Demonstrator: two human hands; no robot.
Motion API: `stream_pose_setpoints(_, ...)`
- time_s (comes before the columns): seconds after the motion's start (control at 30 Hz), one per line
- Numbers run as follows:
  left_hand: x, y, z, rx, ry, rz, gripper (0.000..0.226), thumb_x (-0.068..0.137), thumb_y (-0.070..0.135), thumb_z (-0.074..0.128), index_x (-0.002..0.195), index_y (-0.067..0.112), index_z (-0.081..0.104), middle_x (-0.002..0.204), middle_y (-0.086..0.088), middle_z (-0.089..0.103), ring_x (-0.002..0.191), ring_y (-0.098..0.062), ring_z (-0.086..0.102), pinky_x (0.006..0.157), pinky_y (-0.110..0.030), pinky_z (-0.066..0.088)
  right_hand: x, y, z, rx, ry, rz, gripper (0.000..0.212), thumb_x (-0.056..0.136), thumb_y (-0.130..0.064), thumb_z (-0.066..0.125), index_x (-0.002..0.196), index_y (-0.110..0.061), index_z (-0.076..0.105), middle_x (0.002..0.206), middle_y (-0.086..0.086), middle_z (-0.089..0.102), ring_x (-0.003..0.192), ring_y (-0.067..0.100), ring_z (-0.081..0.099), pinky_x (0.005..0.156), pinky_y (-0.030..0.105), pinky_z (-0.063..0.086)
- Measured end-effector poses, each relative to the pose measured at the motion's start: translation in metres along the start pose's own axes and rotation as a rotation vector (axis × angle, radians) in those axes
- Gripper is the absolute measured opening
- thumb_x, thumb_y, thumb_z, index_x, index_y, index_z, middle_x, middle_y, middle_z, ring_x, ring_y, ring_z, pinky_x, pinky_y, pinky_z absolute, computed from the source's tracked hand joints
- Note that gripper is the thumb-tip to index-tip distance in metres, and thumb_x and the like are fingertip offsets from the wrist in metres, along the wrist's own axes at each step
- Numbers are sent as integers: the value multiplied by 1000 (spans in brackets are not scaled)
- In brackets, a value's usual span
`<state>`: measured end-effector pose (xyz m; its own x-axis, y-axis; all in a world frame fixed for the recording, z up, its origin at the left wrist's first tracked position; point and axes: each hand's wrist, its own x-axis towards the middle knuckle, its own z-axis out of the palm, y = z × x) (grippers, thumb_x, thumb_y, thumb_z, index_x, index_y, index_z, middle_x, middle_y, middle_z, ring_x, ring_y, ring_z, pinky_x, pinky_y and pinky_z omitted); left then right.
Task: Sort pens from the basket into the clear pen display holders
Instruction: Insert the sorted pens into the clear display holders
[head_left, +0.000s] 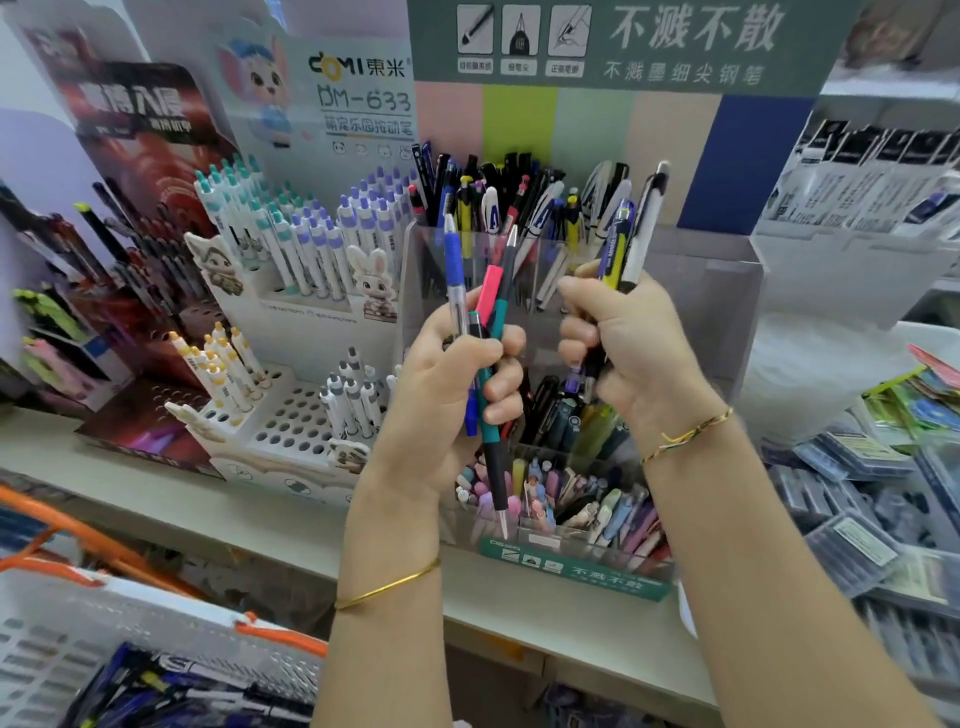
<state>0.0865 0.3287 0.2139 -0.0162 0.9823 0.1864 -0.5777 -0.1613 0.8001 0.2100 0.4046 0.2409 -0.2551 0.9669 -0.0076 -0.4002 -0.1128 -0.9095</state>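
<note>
Head view: left hand (441, 379) is clenched round a bunch, with a blue pen (453, 260) and a pink pen (490, 291) sticking up toward twelve o'clock and a teal pen (502, 312) whose tip hangs toward six. Right hand (623, 353) grasps two more, a white pen (644, 228) and a yellow-blue pen (613, 249), leaning toward one o'clock. The clear holder (717, 291) rises just behind both hands at twelve, its back cells packed with pens (519, 202). The basket (130, 597) sits at seven o'clock with loose pens (171, 691) in it.

These should handle as light, stiff plastic barrels, smooth enough to slide against one another in a bunch. The rubber grip sleeve is the surest place to pinch, one pen at a time.

The hands cover the holder's middle cells, so which are free cannot be told. The left bunch overlaps; it is perhaps four pens. The frame cuts off the basket, and the holder's clear walls are hard to trace.
</note>
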Motion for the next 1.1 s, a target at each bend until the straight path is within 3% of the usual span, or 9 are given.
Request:
stream_pose_setpoints(0.13, 3, -4, -6, -183, -67, -25, 35, 83, 0, 41, 114, 15, 36, 79, -3, 48, 49, -5, 40, 40, -15, 39, -1, 14, 1, 28, -32, 106, 20, 94, -9, 57, 77, -13, 48, 54, -4, 37, 34, 4, 26, 33, 16, 22)
stream_pose_setpoints(0.27, 5, -7, -10, -335, -140, -120, 32, 82, -1, 49, 107, 11, 33, 71, -2, 52, 48, -6, 46, 42, -15, 42, 2, 23, 8, 11, -7, 217, 20, 92, -21, 62, 92, -4, 52, 58, 0, 44, 33, 3, 28, 32, 16, 24)
stream_pose_setpoints(0.33, 4, -8, -10, -403, -204, -149, 28, 84, 0, 54, 105, 9, 37, 70, -4, 56, 49, -7, 50, 44, -16, 44, 3, 24, 10, 3, -1, 241, 23, 92, -23, 63, 84, -4, 55, 57, 1, 48, 33, 3, 29, 33, 15, 25)
stream_pose_setpoints(0.53, 2, -8, -12, -536, -277, -236, 27, 89, -1, 48, 111, 9, 36, 75, -11, 59, 53, -14, 56, 46, -18, 44, 3, 25, 14, 122, -19, 115, 25, 94, -18, 59, 79, 2, 61, 42, -3, 42, 34, 6, 26, 35, 17, 23)
stream_pose_setpoints(0.67, 1, -8, -19, -497, -196, -168, 26, 85, 0, 55, 105, 9, 41, 69, -4, 54, 49, -7, 50, 44, -15, 44, 7, 16, 13, 251, 145, -55, 19, 94, -11, 58, 98, 7, 61, 61, 5, 55, 34, 5, 25, 33, 18, 25)
stream_pose_setpoints(0.77, 5, -5, -16, -415, 42, 3, 24, 87, 5, 49, 111, 8, 46, 72, 1, 46, 49, -3, 42, 43, -13, 40, 8, 13, 8, 271, 214, -79, 22, 93, -10, 59, 107, 6, 57, 82, 15, 65, 34, 5, 27, 34, 19, 27)
stream_pose_setpoints(0.83, 10, -5, -10, -318, 185, 96, 29, 89, 9, 52, 118, 7, 46, 71, 2, 45, 48, -2, 39, 41, -13, 37, 3, 14, 8, 270, 212, -63, 23, 93, -10, 60, 110, 5, 56, 85, 15, 67, 34, 5, 28, 34, 18, 28)
stream_pose_setpoints(0.93, 16, -5, -1, -144, 330, 144, 19, 89, 12, 59, 107, 7, 53, 62, 5, 40, 44, -2, 36, 38, -13, 33, -2, 14, 9, 252, 205, -44, 27, 93, -10, 60, 111, 9, 58, 85, 13, 69, 34, 5, 28, 34, 18, 28)
stream_pose_setpoints(1.1, 17, -10, 2, -1, 406, 132, 7, 96, 7, 53, 91, 12, 53, 61, 4, 39, 44, -3, 36, 37, -14, 32, -5, 15, 7, 213, 210, -63, 41, 92, -11, 61, 120, 18, 51, 83, 9, 72, 33, 5, 29, 34, 17, 28)
